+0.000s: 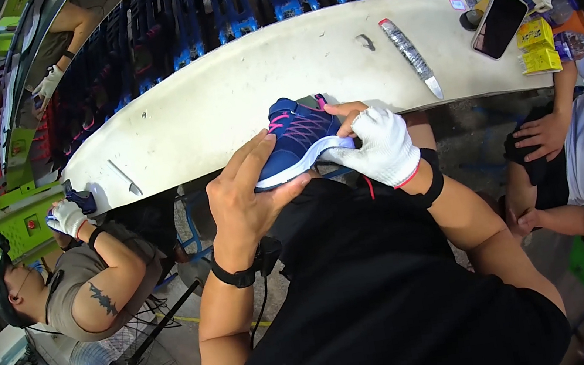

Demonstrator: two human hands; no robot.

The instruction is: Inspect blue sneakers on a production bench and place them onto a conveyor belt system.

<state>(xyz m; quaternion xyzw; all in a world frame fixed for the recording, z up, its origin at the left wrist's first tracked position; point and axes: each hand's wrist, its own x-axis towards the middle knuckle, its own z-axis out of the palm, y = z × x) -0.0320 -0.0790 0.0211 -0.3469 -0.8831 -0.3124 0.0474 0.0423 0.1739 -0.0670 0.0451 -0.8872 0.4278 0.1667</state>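
Note:
A small navy sneaker (303, 130) with pink laces and a white sole is held at the near edge of the white worktable. My bare left hand (244, 189) grips its toe end, thumb along the sole and fingers over the upper. Wearing a white knit glove with bare fingertips showing, my right hand (380, 144) is closed around the heel end, its index finger near the pink heel tab. Part of the sole by the heel is hidden behind the glove.
On the white table (218, 81) lie a tape-wrapped knife (408, 54), a thin strip (125, 177) and a dark scrap (365, 42). A phone (501, 22) leans beside yellow boxes (537, 47). Blue racks (231, 12) run behind. One person (97, 284) works at left; another (573, 165) sits at right.

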